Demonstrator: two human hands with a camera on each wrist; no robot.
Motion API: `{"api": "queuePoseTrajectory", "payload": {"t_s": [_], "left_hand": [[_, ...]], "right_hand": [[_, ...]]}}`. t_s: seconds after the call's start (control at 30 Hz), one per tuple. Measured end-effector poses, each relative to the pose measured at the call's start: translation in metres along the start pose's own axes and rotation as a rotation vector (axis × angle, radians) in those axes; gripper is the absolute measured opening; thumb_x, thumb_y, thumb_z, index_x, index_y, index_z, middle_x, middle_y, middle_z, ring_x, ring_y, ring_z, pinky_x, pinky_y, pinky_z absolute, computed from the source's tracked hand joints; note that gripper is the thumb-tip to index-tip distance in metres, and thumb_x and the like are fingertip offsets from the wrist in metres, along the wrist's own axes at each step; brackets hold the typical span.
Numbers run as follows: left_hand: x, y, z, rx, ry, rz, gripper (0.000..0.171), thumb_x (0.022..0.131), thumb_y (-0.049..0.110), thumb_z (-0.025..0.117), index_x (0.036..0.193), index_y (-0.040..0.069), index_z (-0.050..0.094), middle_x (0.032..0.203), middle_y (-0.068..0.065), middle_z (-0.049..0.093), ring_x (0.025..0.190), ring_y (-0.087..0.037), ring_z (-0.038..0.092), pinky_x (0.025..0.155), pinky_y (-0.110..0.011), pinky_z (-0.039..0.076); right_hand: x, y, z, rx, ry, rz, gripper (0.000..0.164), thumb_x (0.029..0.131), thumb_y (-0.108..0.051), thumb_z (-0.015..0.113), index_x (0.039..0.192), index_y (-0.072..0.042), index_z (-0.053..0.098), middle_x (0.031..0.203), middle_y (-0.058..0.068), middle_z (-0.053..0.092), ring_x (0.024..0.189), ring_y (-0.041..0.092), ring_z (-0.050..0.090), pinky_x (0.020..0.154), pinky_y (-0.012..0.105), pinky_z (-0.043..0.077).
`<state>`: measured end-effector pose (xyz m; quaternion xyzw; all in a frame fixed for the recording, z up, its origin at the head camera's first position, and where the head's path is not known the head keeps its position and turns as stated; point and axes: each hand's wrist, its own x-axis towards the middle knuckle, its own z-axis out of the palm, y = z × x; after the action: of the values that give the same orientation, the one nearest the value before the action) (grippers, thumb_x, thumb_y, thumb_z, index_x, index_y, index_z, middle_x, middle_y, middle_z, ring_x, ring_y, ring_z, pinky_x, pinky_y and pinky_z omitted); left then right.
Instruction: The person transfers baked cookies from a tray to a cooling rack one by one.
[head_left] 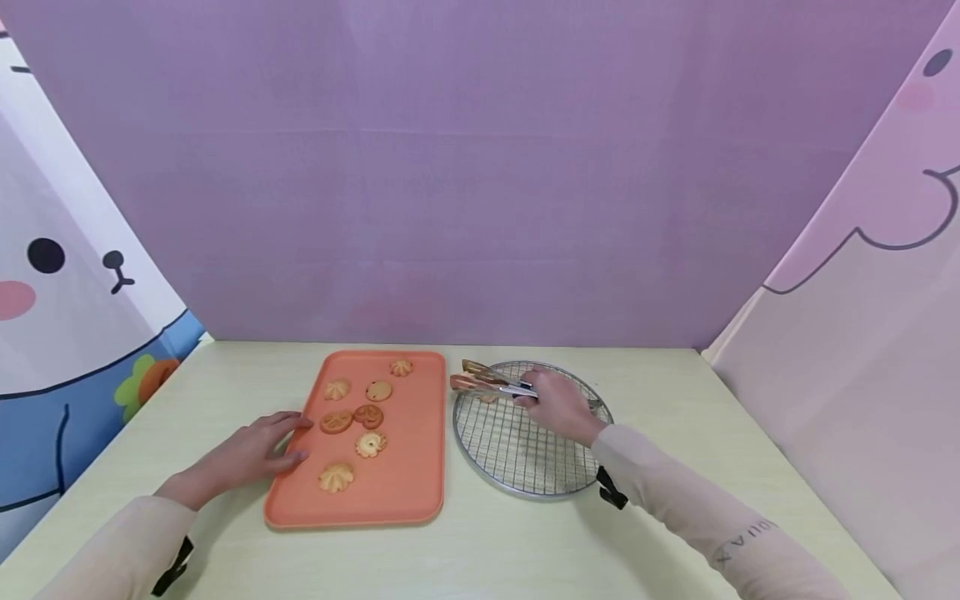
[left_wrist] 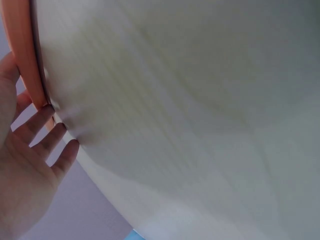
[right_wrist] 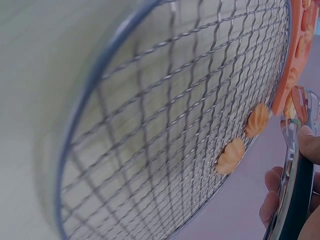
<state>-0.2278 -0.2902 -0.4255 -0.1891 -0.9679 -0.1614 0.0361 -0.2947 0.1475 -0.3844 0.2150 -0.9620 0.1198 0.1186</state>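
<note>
The right hand (head_left: 558,404) pinches the tongs (head_left: 513,389), and their tips are just off the right edge of the orange tray (head_left: 412,467), toward its far end. A cookie may be between the tips, but I cannot tell for sure. The left hand (head_left: 251,454) has its fingers loosely spread and touches the tray's left edge. To do this well, I think the squeeze should be soft, since cookies look easy to break, and the tips should go high enough to clear the tray's edge, with the left hand keeping the tray steady. Seven cookies (head_left: 337,477) lie on the tray; two brown ones (head_left: 337,422) touch, so picking one could bump the other. Right beside the tray, on its right, is a round wire rack (head_left: 540,497). Two ridged cookies (right_wrist: 257,120) sit on its side near the tray and could get in the tongs' way. The right hand hides some of the rack. Behind the tray is a purple wall (head_left: 450,183).
</note>
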Motion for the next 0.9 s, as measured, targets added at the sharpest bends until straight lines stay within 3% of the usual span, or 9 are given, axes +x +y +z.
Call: {"api": "queuePoseTrajectory", "payload": {"t_s": [0.37, 0.9], "left_hand": [[0.001, -0.003, 0.002, 0.001, 0.009, 0.001, 0.053, 0.081, 0.043, 0.065, 0.119, 0.007, 0.057, 0.125, -0.02, 0.053, 0.115, -0.041, 0.048, 0.091, -0.057, 0.043], [0.0, -0.003, 0.003, -0.014, -0.003, -0.014, 0.056, 0.081, 0.046, 0.064, 0.12, 0.007, 0.056, 0.127, -0.02, 0.052, 0.116, -0.042, 0.047, 0.091, -0.058, 0.041]], "right_hand": [[-0.014, 0.024, -0.009, 0.039, 0.014, 0.036, 0.027, 0.083, -0.025, 0.067, 0.102, -0.007, 0.066, 0.093, 0.003, 0.063, 0.062, 0.009, 0.05, 0.048, 0.021, 0.04], [-0.033, 0.059, -0.016, 0.017, 0.02, 0.142, 0.035, 0.082, -0.027, 0.068, 0.107, -0.003, 0.065, 0.09, 0.008, 0.061, 0.059, 0.013, 0.047, 0.046, 0.024, 0.037]]}}
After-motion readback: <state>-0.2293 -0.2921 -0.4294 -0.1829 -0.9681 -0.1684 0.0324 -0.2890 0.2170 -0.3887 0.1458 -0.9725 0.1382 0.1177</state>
